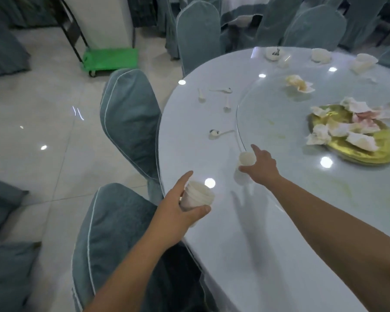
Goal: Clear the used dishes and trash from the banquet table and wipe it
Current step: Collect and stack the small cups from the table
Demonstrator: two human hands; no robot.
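Note:
My left hand (178, 208) grips a stack of white cups (197, 197) over the near edge of the round white table (223, 244). Farther in, my right hand (260, 165) closes around a single white cup (247, 158), its index finger pointing outward. Several white spoons lie beyond, one dirty spoon (218, 132) nearest. A gold plate (369, 145) heaped with crumpled napkins (345, 129) sits on the glass turntable (279, 122) at the right. Another soiled napkin (298, 84) lies farther back.
White bowls (274, 53) and cups stand along the table's far edge. Grey-blue covered chairs (128, 118) crowd the table's left side and back. A green trolley (109, 58) stands on the tiled floor at the back left.

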